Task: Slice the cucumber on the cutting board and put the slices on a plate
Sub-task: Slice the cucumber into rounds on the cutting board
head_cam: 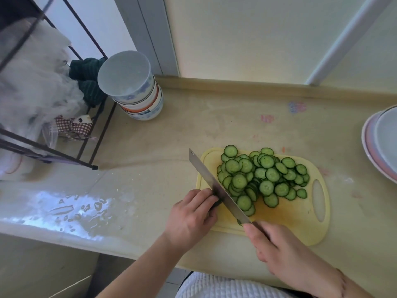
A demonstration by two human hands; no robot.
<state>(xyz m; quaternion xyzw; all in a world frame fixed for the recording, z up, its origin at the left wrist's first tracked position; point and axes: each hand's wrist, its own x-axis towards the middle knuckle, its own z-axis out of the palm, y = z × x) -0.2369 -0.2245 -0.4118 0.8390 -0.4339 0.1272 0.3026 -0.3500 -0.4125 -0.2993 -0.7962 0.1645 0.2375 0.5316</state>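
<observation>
A yellow cutting board [300,224] lies on the counter with a heap of several green cucumber slices [266,179] spread over its far half. My left hand [193,218] pinches a short dark cucumber end [217,203] at the board's left edge, mostly hidden under my fingers. My right hand [279,252] grips the handle of a cleaver [217,188]; its blade stands against the cucumber end, edge down on the board. White plates [371,145] are stacked at the right edge of the view.
A stack of bowls [139,100] stands at the back left beside a dark wire rack [64,147] holding plastic bags and cloths. Water is spilled on the counter [81,209] at the near left. A wall rises behind the counter.
</observation>
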